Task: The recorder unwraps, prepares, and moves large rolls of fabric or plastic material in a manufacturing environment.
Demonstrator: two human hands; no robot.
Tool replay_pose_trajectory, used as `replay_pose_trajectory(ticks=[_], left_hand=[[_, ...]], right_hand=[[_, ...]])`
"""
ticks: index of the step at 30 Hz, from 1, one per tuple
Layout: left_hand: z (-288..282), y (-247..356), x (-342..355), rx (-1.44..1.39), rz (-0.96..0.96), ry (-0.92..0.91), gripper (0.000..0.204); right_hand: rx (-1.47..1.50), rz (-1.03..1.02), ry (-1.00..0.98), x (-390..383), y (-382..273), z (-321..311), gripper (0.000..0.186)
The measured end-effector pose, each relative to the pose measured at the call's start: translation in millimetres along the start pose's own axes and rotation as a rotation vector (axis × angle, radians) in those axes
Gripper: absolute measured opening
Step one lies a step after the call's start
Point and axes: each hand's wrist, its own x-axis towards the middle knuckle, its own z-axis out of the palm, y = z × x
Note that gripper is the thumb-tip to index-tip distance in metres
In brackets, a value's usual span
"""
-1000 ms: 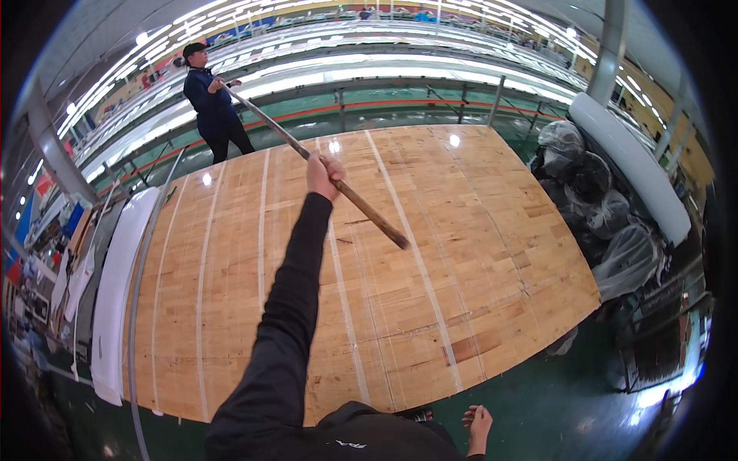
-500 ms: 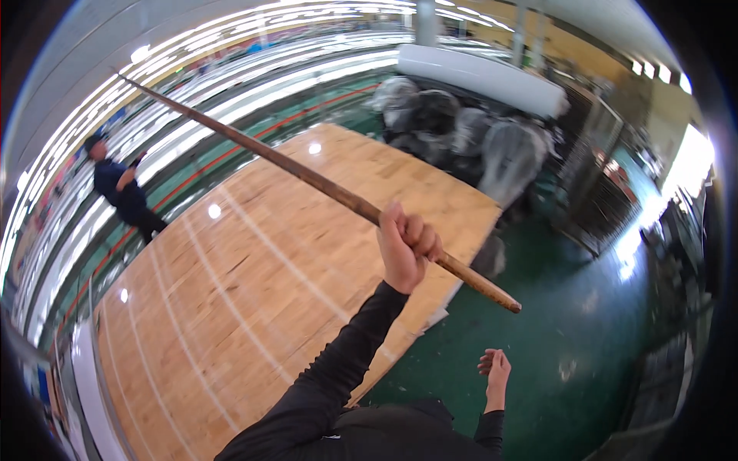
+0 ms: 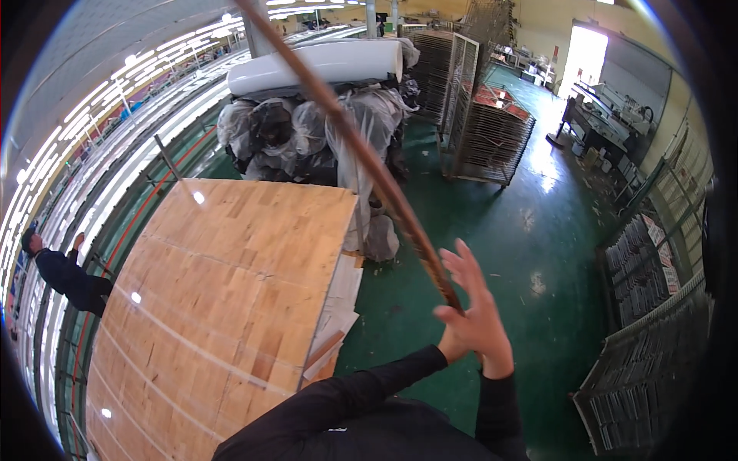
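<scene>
A long brown wooden pole (image 3: pixel 374 165) slants from the top edge of the view down to my hands. My left hand (image 3: pixel 452 347) is closed around its lower end; the fingers are mostly hidden behind my right hand. My right hand (image 3: pixel 486 330) is open beside that end, with its fingers stretched upward and its thumb close to the wood. Whether the right palm touches the pole I cannot tell. To the left of my hands lies a large wooden tabletop (image 3: pixel 231 284) with pale lines across it.
Beyond the tabletop, a big white roll (image 3: pixel 315 67) rests on plastic-wrapped bundles (image 3: pixel 296 134). A wire rack stack (image 3: pixel 492 138) stands on the green floor (image 3: pixel 430 307). More racks (image 3: pixel 642 399) line the right. Another person (image 3: pixel 65 269) stands at the far left beside long tables.
The view has turned to the right. The pole has swung steeper, its lower end now close in front of me. My right hand has risen from low at the right to the pole beside my left.
</scene>
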Motion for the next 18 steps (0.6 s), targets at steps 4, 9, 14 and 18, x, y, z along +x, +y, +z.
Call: replay_pose_trajectory(ticks=[4, 9, 14, 18], left_hand=[[35, -99, 27, -0.040, -0.157, -0.371, 0.009], [-11, -190, 135, 0.223, -0.030, -1.136, 0.045], [-135, -247, 262, 0.429, -0.725, -0.992, 0.041], [-250, -297, 330, 0.437, -0.849, -0.431, 0.040]], right_hand=[[-0.139, 0.396, 0.056, 80, 76, -28, 0.028], [-0.228, 0.372, 0.273, 117, 230, -71, 0.037], [-0.412, 0.574, 0.363, 137, 367, -146, 0.038], [-0.592, 0.671, 0.463, 149, 438, -216, 0.035]])
